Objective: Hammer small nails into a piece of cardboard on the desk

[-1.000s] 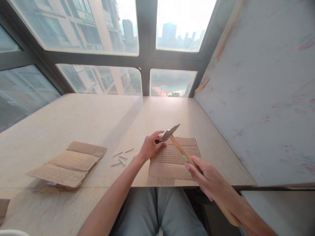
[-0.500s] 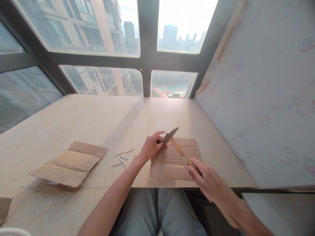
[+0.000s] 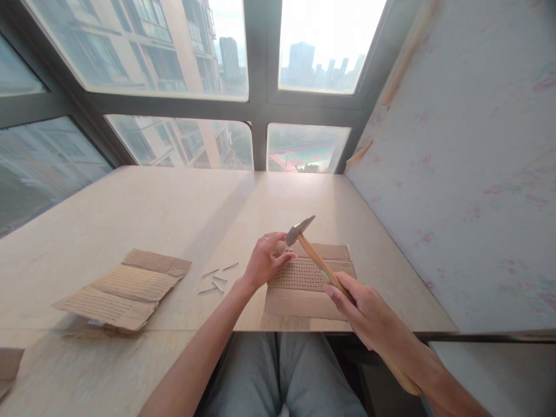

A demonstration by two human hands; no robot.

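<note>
My right hand (image 3: 362,304) grips the wooden handle of a hammer (image 3: 317,255), its metal head raised over the far left part of a perforated cardboard sheet (image 3: 304,273). Rows of small dark holes cover the sheet's middle. My left hand (image 3: 264,260) rests at its left edge, thumb and forefinger apart, just beneath the hammer head. Between them show tiny light-coloured bits, too small to name for sure. Several loose nails (image 3: 218,284) lie on the tabletop left of my left forearm.
A second cardboard piece (image 3: 130,284), folded and full of holes, lies on the left of the pale table (image 3: 182,208). A brown cardboard corner (image 3: 9,368) shows at the lower left. Windows stand behind, and a flowered wall (image 3: 469,191) rises at the right.
The hammer head has risen slightly and tipped back. My left thumb and forefinger have spread apart, showing cardboard between them. The nails and the second cardboard piece lie as before.
</note>
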